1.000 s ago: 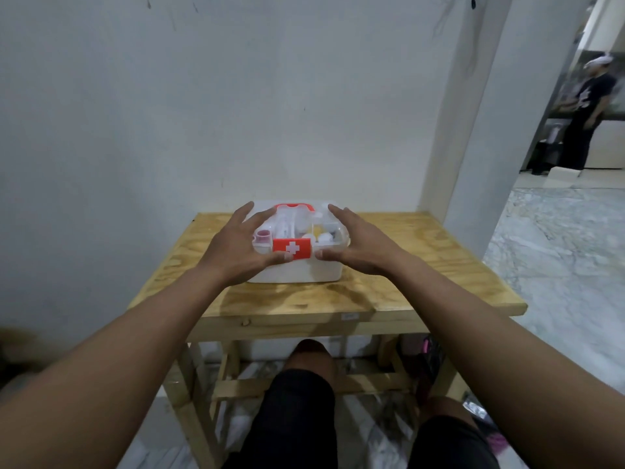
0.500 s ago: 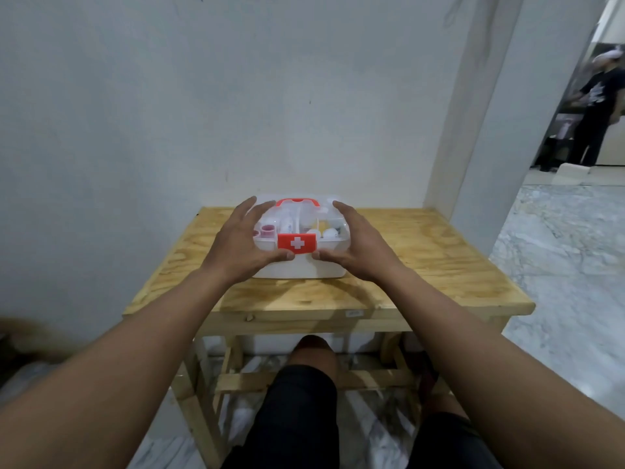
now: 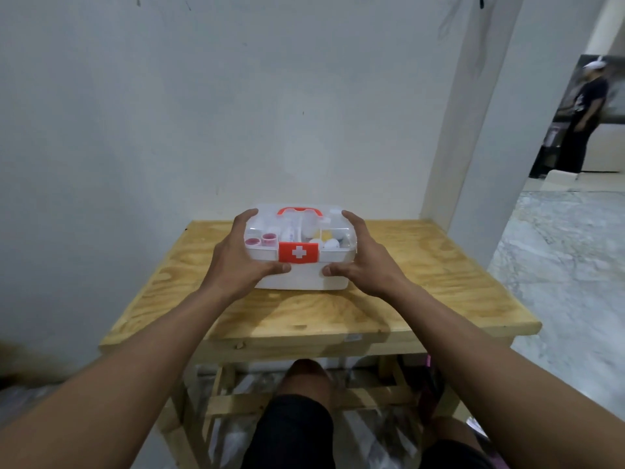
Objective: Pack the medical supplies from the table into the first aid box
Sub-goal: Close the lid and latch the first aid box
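Note:
A white first aid box (image 3: 304, 277) with a clear lid, a red handle and a red latch bearing a white cross stands in the middle of the wooden table (image 3: 439, 282). Through the lid I see pink-capped containers on the left and white and yellow items on the right. My left hand (image 3: 236, 262) clasps the box's left side, thumb on the front wall below the latch. On the right side my right hand (image 3: 363, 262) holds it the same way. The lid is down.
A white wall rises right behind the table, and a pillar stands at the back right. Marble floor spreads to the right, where a person stands far off in a doorway. My knees are under the table's front edge.
Both hands have slid from the lid's top down onto the box's sides, thumbs now under the latch. The latch lies flat against the front.

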`<state>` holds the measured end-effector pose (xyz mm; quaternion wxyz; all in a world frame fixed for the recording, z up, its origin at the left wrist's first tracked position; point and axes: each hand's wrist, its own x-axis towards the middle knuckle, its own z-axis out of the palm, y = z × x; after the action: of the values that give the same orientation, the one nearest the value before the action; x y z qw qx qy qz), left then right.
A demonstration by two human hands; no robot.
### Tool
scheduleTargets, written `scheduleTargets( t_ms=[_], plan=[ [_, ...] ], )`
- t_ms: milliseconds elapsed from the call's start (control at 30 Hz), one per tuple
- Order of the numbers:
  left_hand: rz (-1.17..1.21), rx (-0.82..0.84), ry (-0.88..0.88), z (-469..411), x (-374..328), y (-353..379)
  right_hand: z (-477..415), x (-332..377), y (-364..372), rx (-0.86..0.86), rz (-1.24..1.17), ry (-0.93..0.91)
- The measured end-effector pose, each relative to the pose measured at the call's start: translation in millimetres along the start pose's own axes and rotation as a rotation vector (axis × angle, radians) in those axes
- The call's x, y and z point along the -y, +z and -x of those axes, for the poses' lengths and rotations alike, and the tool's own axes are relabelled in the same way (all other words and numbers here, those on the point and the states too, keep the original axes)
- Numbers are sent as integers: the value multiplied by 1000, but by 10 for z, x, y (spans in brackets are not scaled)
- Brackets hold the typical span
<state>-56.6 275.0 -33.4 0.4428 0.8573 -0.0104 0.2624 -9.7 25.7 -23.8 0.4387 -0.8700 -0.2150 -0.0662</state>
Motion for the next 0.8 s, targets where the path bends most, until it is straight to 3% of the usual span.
scheduleTargets(
  t_ms=[367,800],
  plan=[
    [41,14,77,-836,-100,669,-737,-428,-368,-75,12,12],
    [48,-1,32,-1391,199,1245,-1401,-976,-369,-113,31,59]
  ],
)
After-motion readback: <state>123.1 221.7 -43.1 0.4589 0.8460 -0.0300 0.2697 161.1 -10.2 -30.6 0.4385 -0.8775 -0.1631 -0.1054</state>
